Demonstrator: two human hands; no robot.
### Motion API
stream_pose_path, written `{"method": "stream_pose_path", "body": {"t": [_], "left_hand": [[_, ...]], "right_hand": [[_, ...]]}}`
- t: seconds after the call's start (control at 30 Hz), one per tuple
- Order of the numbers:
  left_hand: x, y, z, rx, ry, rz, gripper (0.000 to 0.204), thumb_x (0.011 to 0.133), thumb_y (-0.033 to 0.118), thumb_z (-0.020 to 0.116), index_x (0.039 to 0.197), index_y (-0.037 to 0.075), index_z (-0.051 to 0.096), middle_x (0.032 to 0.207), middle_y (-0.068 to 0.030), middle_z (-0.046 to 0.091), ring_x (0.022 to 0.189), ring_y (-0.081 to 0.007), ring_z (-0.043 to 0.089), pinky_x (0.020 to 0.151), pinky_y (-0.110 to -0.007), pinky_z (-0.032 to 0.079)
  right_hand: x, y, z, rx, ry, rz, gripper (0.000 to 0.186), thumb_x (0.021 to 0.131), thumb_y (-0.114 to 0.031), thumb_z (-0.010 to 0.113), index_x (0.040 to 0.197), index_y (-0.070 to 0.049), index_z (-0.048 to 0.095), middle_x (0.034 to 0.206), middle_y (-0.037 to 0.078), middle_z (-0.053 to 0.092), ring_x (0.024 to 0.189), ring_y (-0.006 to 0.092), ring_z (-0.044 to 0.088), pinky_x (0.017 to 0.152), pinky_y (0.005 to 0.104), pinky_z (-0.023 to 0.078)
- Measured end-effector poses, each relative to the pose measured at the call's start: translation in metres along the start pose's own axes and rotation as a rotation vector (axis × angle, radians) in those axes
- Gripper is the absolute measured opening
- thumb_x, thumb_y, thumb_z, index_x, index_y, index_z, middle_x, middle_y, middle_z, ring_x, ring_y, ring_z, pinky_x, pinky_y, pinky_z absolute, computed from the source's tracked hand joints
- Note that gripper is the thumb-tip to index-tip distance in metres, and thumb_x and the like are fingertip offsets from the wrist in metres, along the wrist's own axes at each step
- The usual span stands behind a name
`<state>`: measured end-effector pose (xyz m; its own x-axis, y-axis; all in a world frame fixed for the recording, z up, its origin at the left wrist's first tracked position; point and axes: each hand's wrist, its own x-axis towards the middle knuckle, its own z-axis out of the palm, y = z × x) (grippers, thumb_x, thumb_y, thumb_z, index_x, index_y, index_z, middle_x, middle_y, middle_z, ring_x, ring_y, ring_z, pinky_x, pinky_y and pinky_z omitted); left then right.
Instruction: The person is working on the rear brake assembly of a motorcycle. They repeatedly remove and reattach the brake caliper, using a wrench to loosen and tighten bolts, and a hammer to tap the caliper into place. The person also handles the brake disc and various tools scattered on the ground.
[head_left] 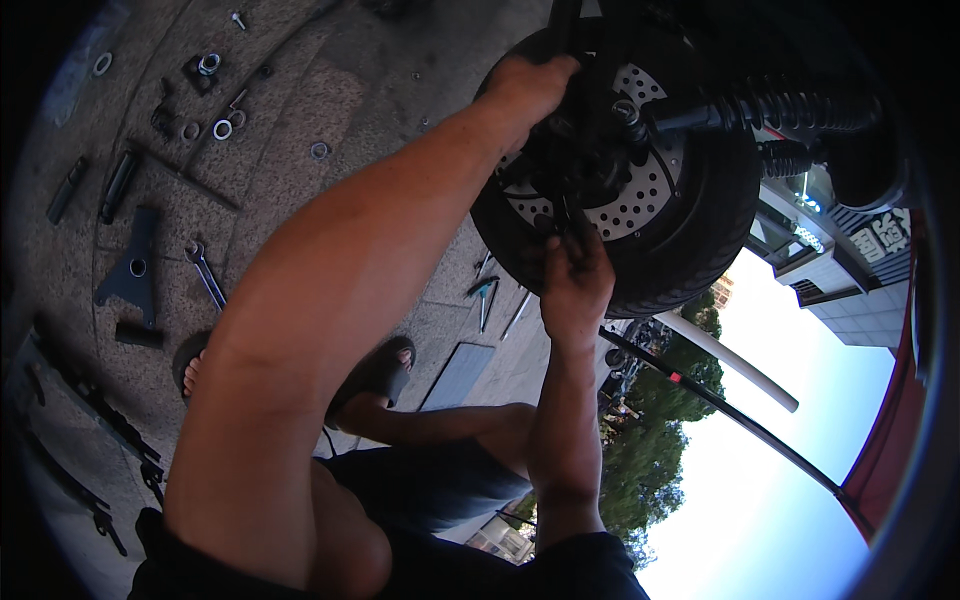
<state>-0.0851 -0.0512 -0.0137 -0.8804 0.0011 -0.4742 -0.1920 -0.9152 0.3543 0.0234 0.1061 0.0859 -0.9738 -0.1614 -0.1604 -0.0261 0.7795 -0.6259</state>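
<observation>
A black-tyred wheel [712, 235] with a drilled silver brake disc [640, 200] fills the upper middle. My left hand [530, 92] is closed at the wheel's upper left side, its thumb against a dark part; the other fingers are mostly hidden. Below the hub, my right hand [578, 285] reaches up with its fingers pinched together beside the disc. What lies between those fingertips is too dark to name. Dark hub parts [590, 165] sit between the two hands. A black coil-spring shock absorber [790, 105] runs from near the hub toward the right.
On the paved ground at left lie a combination wrench [205, 274], a dark metal bracket [135, 265], several washers and nuts [222, 130], and dark tubes [118, 187]. A teal-handled tool [484, 288] and a grey board [458, 376] lie near my feet. A pole [735, 365] stands beyond the wheel.
</observation>
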Motion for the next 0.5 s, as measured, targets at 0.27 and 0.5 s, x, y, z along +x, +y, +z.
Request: {"method": "stream_pose_path", "body": {"t": [0.27,0.5], "left_hand": [[-0.0049,0.0035,-0.0022,0.016,-0.030,-0.038,0.054,0.092,0.035,0.056,0.121,-0.011,0.051,0.114,-0.0258,0.060,0.105,-0.0314,0.062,0.091,-0.041,0.052],[-0.0038,0.0012,-0.0027,0.084,-0.006,0.003,0.054,0.093,0.035,0.054,0.123,-0.010,0.050,0.117,-0.0256,0.059,0.106,-0.0316,0.061,0.093,-0.041,0.051]], "right_hand": [[0.0015,-0.0050,-0.0006,-0.019,0.040,0.011,0.039,0.092,-0.001,0.055,0.130,0.006,0.048,0.095,0.018,0.069,0.079,0.0159,0.068,0.067,0.0252,0.055],[0.0019,-0.0025,-0.0050,-0.055,0.052,0.014,0.034,0.091,-0.004,0.059,0.123,0.007,0.052,0.089,0.016,0.070,0.077,0.0165,0.069,0.065,0.0244,0.054]]}}
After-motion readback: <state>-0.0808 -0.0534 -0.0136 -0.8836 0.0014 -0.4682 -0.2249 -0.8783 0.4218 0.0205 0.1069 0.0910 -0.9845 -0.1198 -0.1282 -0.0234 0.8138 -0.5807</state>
